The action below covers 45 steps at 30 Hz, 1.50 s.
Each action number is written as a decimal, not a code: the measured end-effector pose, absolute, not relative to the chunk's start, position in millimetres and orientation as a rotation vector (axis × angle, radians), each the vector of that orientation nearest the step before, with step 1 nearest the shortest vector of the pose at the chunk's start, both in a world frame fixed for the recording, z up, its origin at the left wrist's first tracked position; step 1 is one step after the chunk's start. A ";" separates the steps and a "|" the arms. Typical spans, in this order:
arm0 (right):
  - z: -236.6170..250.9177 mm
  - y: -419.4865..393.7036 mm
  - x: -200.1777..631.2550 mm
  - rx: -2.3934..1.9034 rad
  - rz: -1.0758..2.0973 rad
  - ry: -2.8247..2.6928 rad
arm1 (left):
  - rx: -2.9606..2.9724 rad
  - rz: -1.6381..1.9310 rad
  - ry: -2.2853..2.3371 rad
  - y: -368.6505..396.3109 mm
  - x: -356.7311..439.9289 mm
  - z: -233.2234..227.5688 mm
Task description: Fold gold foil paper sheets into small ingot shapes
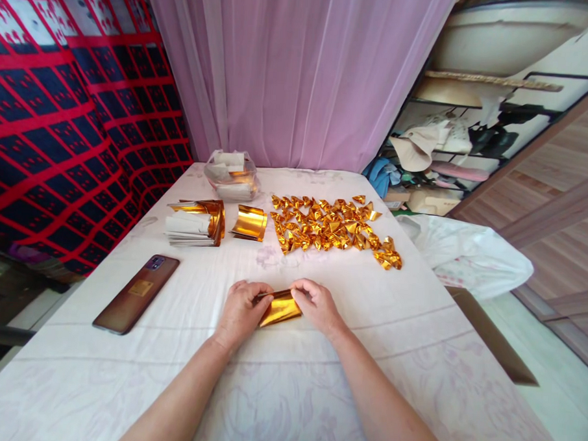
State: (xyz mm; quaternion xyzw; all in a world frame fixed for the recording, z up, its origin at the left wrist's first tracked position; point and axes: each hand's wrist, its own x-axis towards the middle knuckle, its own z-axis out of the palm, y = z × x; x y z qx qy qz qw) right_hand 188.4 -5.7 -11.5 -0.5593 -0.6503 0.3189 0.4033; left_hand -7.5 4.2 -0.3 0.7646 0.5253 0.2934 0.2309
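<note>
While left hand point(244, 311) and right hand point(321, 307) pinch one gold sheet point(283, 309) nearside of the folded pieces point(333, 227), its shaping seems unfinished | apparently done: those pieces | apparently remaining: small stack point(251, 224) and large stack point(187, 229), left of them

Cloth-covered table point(286, 389) | phone point(135, 295) | thick gold-paper stack point(194, 224) | smaller gold stack point(250, 223) | filled plastic bag point(231, 177) | folded gold pieces point(336, 227)

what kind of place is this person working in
Probably a room in a home: a purple curtain hangs behind the cloth-covered table, and a cap sits on shelves to the right.
</note>
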 end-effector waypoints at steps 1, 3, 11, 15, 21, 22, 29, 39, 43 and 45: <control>-10.8 -5.9 188.3 -1.413 0.804 -1.637 | 2.101 0.807 1.449 4.1 -7.5 -0.1; -9.8 -6.4 187.9 -1.412 0.794 -1.631 | 2.099 0.809 1.456 3.7 -7.4 0.3; -11.0 -7.0 187.4 -1.394 0.794 -1.629 | 2.089 0.814 1.450 3.4 -6.7 1.6; -12.9 -5.6 189.0 -1.375 0.823 -1.590 | 2.091 0.849 1.459 3.6 -7.8 2.0; -14.8 -4.9 191.5 -1.338 0.845 -1.551 | 2.076 0.861 1.445 4.6 -10.7 2.4; -15.1 -5.1 191.7 -1.338 0.837 -1.555 | 2.072 0.861 1.449 4.8 -11.1 2.5; -12.4 -8.0 191.6 -1.362 0.722 -1.627 | 2.062 0.844 1.460 5.4 -11.8 4.0; -8.7 -10.3 197.6 -1.454 0.620 -1.703 | 2.000 0.795 1.446 4.1 -11.2 5.4; -10.4 -9.2 200.5 -1.452 0.618 -1.683 | 1.909 0.795 1.414 5.5 -13.3 5.7; -11.0 -8.9 201.4 -1.448 0.624 -1.675 | 1.886 0.800 1.423 6.3 -14.2 4.6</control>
